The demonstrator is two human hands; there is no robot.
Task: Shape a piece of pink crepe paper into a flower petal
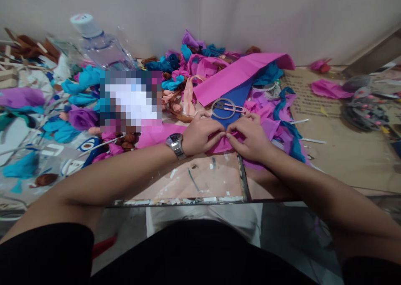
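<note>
My left hand [200, 133] and my right hand [249, 138] meet at the middle of the table, fingers curled and pinched together on a piece of pink crepe paper [221, 145]. A silver watch [176, 144] sits on my left wrist. Just beyond my fingertips lie scissors with pink handles [227, 108] on a blue sheet [235, 102]. A large folded pink sheet [238, 74] leans behind them.
Blue, purple and pink paper flowers and scraps [78, 105] crowd the left and back of the table. A plastic water bottle [100, 44] stands at the back left. Cardboard [332, 130] covers the right side, with a tangle of wire [363, 107]. The glass table edge [188, 201] runs near me.
</note>
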